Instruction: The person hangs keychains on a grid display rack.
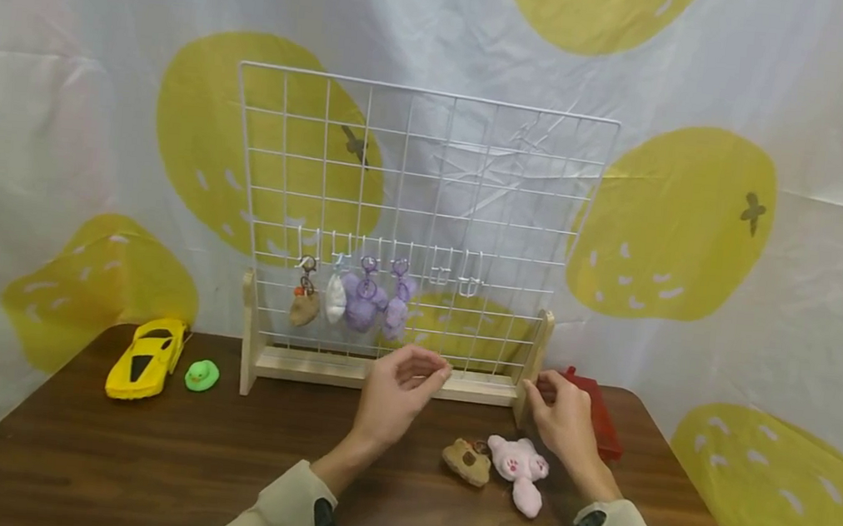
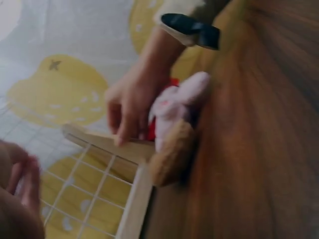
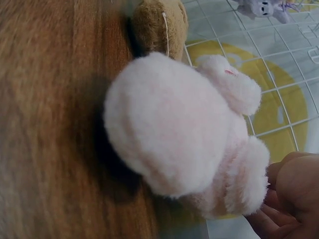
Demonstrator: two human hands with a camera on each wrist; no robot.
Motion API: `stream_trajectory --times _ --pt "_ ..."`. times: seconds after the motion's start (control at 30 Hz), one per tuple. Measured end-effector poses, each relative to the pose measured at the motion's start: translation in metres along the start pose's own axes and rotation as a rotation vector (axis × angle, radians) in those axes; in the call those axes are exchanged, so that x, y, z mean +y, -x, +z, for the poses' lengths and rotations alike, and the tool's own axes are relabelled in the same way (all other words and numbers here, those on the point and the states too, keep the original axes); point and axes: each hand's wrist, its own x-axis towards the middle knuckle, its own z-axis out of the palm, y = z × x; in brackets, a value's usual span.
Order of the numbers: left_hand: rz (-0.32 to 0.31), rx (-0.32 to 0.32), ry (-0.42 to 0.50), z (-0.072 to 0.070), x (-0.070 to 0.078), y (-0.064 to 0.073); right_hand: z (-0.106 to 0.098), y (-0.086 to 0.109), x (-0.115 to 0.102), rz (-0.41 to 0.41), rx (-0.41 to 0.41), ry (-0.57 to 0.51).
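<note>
My left hand (image 1: 401,391) is in front of the wire grid rack (image 1: 382,365), fingers loosely curled, with nothing visible in it. At the rack's right end, my right hand (image 1: 566,413) has its thumb and fingers bent beside the wooden post (image 1: 538,340); whether they touch the post is unclear. Below and left of that hand lie a pink plush keychain (image 1: 517,459) and a brown plush keychain (image 1: 468,462). The pink plush (image 3: 169,124) fills much of the right wrist view, partly covering the right fingers. Blur softens the left wrist view.
Hanging from the rack's hooks are a brown plush (image 1: 305,307), a white charm (image 1: 335,299) and two purple plushes (image 1: 362,312). Bare hooks (image 1: 470,280) are further right. A yellow toy car (image 1: 148,360) and green duck (image 1: 202,375) stand left; a red item (image 1: 603,421) lies right.
</note>
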Motion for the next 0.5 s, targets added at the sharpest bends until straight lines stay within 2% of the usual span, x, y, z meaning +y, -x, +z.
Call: stream_trajectory --times 0.1,0.2,0.27,0.37,0.5 --pt "-0.021 -0.202 -0.093 0.005 -0.009 0.006 0.001 0.000 0.001 0.005 -0.004 -0.006" --pt "-0.026 -0.425 -0.229 0.008 -0.017 0.011 0.003 0.001 0.002 0.012 -0.003 -0.006" --pt "-0.019 -0.540 -0.326 0.009 -0.022 0.014 0.003 0.001 0.002 0.015 -0.002 -0.005" --pt "0.016 -0.631 -0.481 0.010 -0.028 0.016 0.003 0.001 0.003 0.010 0.000 -0.007" --pt "0.066 -0.627 -0.627 0.015 -0.033 0.012 0.001 0.000 0.004 0.003 -0.001 -0.002"
